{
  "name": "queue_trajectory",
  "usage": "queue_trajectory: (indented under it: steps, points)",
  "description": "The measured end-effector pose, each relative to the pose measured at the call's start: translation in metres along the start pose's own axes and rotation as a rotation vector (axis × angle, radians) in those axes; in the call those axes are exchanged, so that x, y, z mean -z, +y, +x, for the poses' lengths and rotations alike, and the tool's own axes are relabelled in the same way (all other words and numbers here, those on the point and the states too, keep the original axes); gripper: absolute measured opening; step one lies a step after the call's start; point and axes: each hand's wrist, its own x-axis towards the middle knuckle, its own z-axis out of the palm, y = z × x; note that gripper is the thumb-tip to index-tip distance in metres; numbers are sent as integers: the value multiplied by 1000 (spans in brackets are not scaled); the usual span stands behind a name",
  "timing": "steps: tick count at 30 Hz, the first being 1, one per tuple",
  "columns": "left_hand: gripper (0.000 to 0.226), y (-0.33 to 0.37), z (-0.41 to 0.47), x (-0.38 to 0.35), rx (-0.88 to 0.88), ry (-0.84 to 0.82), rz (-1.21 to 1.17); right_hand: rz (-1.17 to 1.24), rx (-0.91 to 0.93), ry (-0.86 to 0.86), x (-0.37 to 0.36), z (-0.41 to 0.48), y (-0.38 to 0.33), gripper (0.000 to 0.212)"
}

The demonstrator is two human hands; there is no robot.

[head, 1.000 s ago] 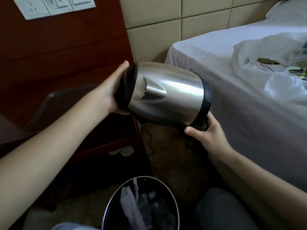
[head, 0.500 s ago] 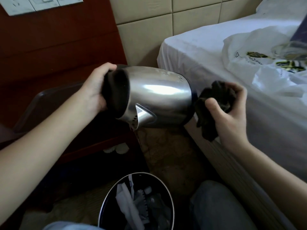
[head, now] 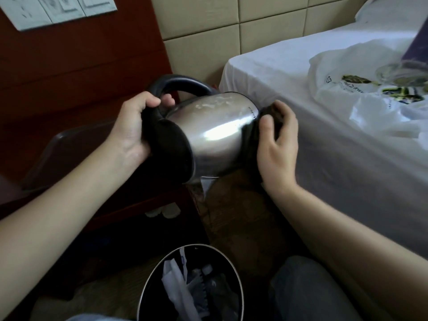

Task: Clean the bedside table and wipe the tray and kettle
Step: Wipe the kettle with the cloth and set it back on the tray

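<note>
A stainless steel kettle (head: 215, 133) with a black lid and black handle lies on its side in the air, between the bedside table and the bed. My left hand (head: 133, 128) grips it at the lid end, fingers curled round the base of the handle. My right hand (head: 278, 144) presses a dark cloth (head: 273, 117) against the kettle's base end. White smears show on the upper metal side. A dark translucent tray (head: 69, 154) rests on the red-brown bedside table (head: 148, 200) under my left forearm.
A round bin (head: 192, 286) holding crumpled waste stands on the floor below the kettle. The bed (head: 324, 140) with a white sheet fills the right side, a white plastic bag (head: 361, 93) on it. Wall sockets (head: 58, 8) sit top left. My knee (head: 308, 290) is bottom right.
The kettle has been rolled about its long axis, so the handle now points up and the spout down. My right hand moved the cloth from beside the kettle onto its base.
</note>
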Motion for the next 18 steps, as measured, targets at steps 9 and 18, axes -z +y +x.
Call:
queue_trajectory:
  steps: [9, 18]
  points:
    - [31, 1, -11, 8, -228, -144, 76, 161, -102, 80, 9, 0, 13, 25]
    - [20, 20, -10, 0, -439, -272, 247, 74, 114, 52, 3, -2, -14, 38]
